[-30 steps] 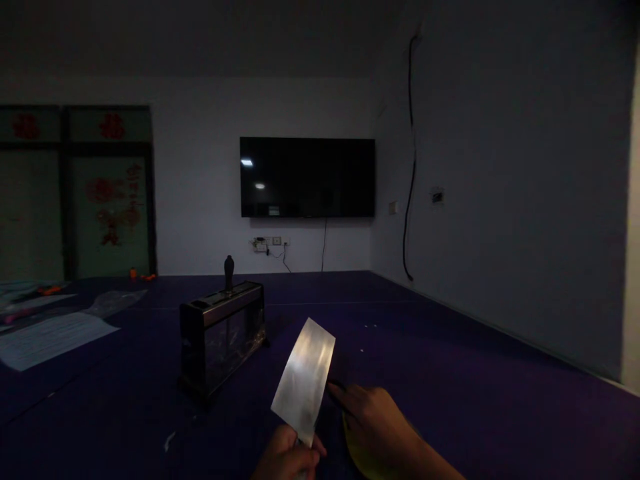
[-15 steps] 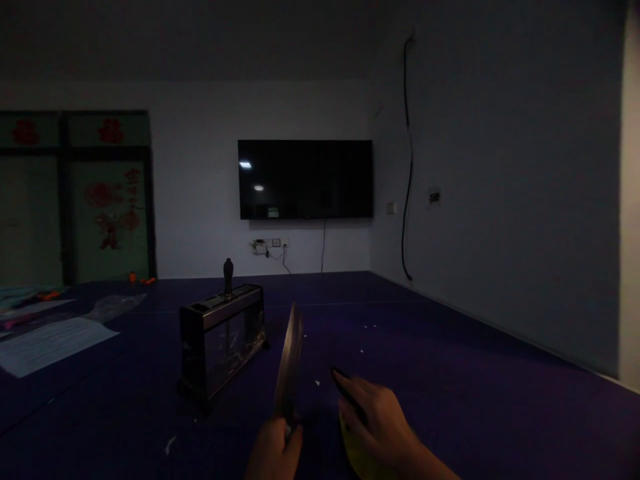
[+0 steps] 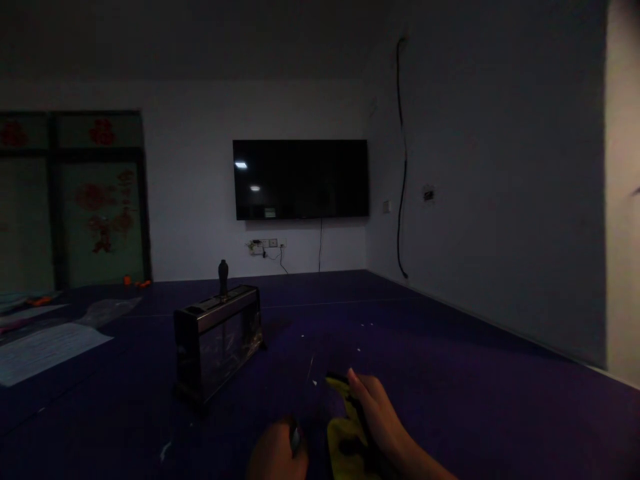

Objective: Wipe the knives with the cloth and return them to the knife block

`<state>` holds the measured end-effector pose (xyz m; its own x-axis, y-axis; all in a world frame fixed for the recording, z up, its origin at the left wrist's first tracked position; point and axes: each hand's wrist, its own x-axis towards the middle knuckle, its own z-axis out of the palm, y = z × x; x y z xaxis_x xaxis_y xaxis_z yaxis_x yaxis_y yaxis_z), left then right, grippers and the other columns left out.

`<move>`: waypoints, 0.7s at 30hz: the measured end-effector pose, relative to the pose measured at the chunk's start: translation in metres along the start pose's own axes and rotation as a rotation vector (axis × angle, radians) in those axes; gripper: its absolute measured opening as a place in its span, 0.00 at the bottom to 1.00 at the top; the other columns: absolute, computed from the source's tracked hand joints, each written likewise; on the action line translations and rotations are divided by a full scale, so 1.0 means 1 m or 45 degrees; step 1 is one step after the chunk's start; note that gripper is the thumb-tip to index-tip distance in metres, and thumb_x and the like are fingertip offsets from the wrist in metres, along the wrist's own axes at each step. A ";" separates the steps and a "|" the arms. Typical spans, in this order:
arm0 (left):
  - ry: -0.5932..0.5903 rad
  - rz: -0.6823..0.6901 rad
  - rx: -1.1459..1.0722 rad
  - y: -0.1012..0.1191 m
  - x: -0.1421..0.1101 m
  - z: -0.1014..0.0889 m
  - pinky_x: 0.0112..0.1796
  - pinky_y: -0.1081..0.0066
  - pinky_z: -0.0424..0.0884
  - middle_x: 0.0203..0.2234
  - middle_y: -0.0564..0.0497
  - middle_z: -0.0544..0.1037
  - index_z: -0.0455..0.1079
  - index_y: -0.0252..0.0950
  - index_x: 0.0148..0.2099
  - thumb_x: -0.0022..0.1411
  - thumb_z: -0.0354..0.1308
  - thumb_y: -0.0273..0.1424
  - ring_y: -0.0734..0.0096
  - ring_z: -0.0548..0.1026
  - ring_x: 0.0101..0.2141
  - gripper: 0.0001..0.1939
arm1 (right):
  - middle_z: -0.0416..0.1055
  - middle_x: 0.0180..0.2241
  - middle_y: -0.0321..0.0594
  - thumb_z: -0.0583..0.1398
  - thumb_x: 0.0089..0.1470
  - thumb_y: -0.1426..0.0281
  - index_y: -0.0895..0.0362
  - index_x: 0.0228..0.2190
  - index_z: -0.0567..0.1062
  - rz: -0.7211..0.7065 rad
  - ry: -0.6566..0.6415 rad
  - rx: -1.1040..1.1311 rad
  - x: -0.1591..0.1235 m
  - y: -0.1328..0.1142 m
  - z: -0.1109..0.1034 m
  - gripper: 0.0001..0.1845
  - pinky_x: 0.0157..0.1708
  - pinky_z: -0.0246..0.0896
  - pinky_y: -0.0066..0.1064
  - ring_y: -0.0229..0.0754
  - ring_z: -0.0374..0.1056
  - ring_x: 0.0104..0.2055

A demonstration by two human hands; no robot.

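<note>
My left hand [image 3: 276, 455] is at the bottom edge, closed round the handle of a cleaver [image 3: 296, 440]. Its blade is turned away from the light and shows only as a faint thin line. My right hand [image 3: 376, 417] lies just right of it, fingers closed on a yellow cloth [image 3: 345, 437] that has a dark edge at the fingertips. Both hands hover over the dark blue table [image 3: 450, 387]. A dark knife block [image 3: 215, 340] with a clear front stands ahead and to the left, with one black handle [image 3: 223, 277] sticking up from it.
White sheets and clear plastic [image 3: 45, 340] lie at the far left of the table, with small orange things [image 3: 135, 283] behind. A black screen [image 3: 300, 179] hangs on the back wall. A grey wall [image 3: 500, 200] runs along the table's right side.
The cleaver's blade turned from flat and shining to edge-on, then sank low and dark. Both hands dropped slightly toward the bottom edge. The yellow cloth shows more under my right hand.
</note>
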<state>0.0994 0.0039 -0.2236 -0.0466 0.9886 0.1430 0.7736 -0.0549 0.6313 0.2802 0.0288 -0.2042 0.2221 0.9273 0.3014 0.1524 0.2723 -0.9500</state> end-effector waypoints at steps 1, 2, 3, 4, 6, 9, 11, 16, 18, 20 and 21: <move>0.004 -0.001 -0.019 0.000 0.000 0.000 0.45 0.64 0.59 0.42 0.37 0.73 0.67 0.31 0.47 0.55 0.47 0.30 0.54 0.69 0.46 0.18 | 0.72 0.32 0.45 0.54 0.42 0.40 0.60 0.29 0.77 0.021 0.012 0.010 0.000 0.001 0.000 0.35 0.40 0.62 0.40 0.50 0.67 0.38; 0.002 0.007 -0.034 0.000 0.000 0.000 0.44 0.65 0.60 0.42 0.39 0.74 0.67 0.32 0.46 0.54 0.48 0.30 0.55 0.70 0.45 0.16 | 0.72 0.32 0.45 0.53 0.42 0.40 0.60 0.29 0.76 0.035 0.023 0.020 0.000 0.002 0.000 0.35 0.41 0.61 0.42 0.50 0.67 0.38; -0.006 0.020 -0.043 0.000 0.000 -0.001 0.43 0.66 0.60 0.40 0.40 0.74 0.67 0.34 0.43 0.53 0.49 0.29 0.56 0.70 0.44 0.15 | 0.72 0.32 0.45 0.53 0.42 0.39 0.60 0.29 0.76 0.045 0.031 0.030 0.000 0.002 0.001 0.35 0.42 0.61 0.42 0.50 0.67 0.38; -0.015 0.036 -0.051 0.000 0.001 -0.001 0.42 0.68 0.60 0.39 0.42 0.74 0.68 0.35 0.41 0.52 0.50 0.29 0.57 0.71 0.43 0.13 | 0.72 0.32 0.45 0.53 0.42 0.39 0.59 0.28 0.76 0.051 0.030 0.041 0.000 0.003 0.001 0.35 0.42 0.61 0.43 0.50 0.67 0.38; -0.040 0.072 -0.077 0.000 0.000 -0.003 0.40 0.70 0.61 0.35 0.45 0.75 0.67 0.37 0.37 0.50 0.50 0.27 0.60 0.72 0.41 0.10 | 0.71 0.31 0.44 0.53 0.42 0.39 0.59 0.27 0.76 0.062 0.023 0.075 0.001 0.003 0.001 0.35 0.42 0.61 0.44 0.50 0.67 0.39; -0.058 0.098 -0.196 0.000 0.000 -0.002 0.41 0.72 0.62 0.37 0.45 0.74 0.65 0.35 0.39 0.49 0.51 0.26 0.63 0.71 0.41 0.12 | 0.72 0.32 0.44 0.52 0.42 0.38 0.59 0.29 0.75 0.051 0.022 0.135 0.001 0.004 0.001 0.36 0.43 0.61 0.44 0.51 0.67 0.41; -0.073 0.098 -0.296 -0.001 0.000 0.000 0.41 0.71 0.62 0.37 0.45 0.74 0.63 0.35 0.41 0.48 0.52 0.27 0.63 0.71 0.41 0.14 | 0.72 0.32 0.45 0.51 0.43 0.38 0.59 0.30 0.75 0.017 0.008 0.199 0.002 0.005 0.002 0.36 0.42 0.63 0.42 0.50 0.67 0.41; -0.058 0.091 -0.484 -0.009 0.003 0.008 0.39 0.70 0.64 0.33 0.48 0.74 0.61 0.37 0.39 0.50 0.52 0.28 0.65 0.72 0.37 0.11 | 0.69 0.26 0.41 0.49 0.45 0.39 0.59 0.27 0.73 -0.008 -0.013 0.293 0.005 0.006 0.001 0.35 0.30 0.65 0.35 0.45 0.68 0.31; -0.053 0.110 -0.513 -0.012 0.004 0.009 0.39 0.70 0.64 0.33 0.47 0.74 0.60 0.37 0.39 0.50 0.52 0.28 0.64 0.72 0.37 0.11 | 0.67 0.23 0.39 0.52 0.45 0.40 0.60 0.23 0.73 -0.044 -0.067 0.242 0.008 0.004 0.001 0.34 0.27 0.63 0.32 0.42 0.66 0.27; -0.088 0.133 -0.547 -0.014 0.004 0.008 0.39 0.70 0.64 0.33 0.48 0.74 0.60 0.38 0.39 0.50 0.53 0.29 0.64 0.72 0.37 0.11 | 0.65 0.19 0.38 0.56 0.43 0.42 0.61 0.20 0.72 -0.107 -0.185 0.155 0.010 0.000 0.000 0.32 0.23 0.60 0.29 0.39 0.62 0.24; -0.113 0.149 -0.572 -0.015 0.004 0.008 0.39 0.71 0.64 0.33 0.49 0.73 0.60 0.38 0.39 0.50 0.53 0.29 0.65 0.72 0.37 0.11 | 0.63 0.18 0.37 0.58 0.42 0.44 0.62 0.19 0.72 -0.135 -0.232 0.115 0.011 -0.001 0.000 0.31 0.22 0.58 0.28 0.38 0.61 0.22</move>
<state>0.0923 0.0100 -0.2389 0.0936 0.9793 0.1794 0.4192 -0.2022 0.8851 0.2821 0.0387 -0.1998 0.0304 0.9210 0.3884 0.0767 0.3852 -0.9196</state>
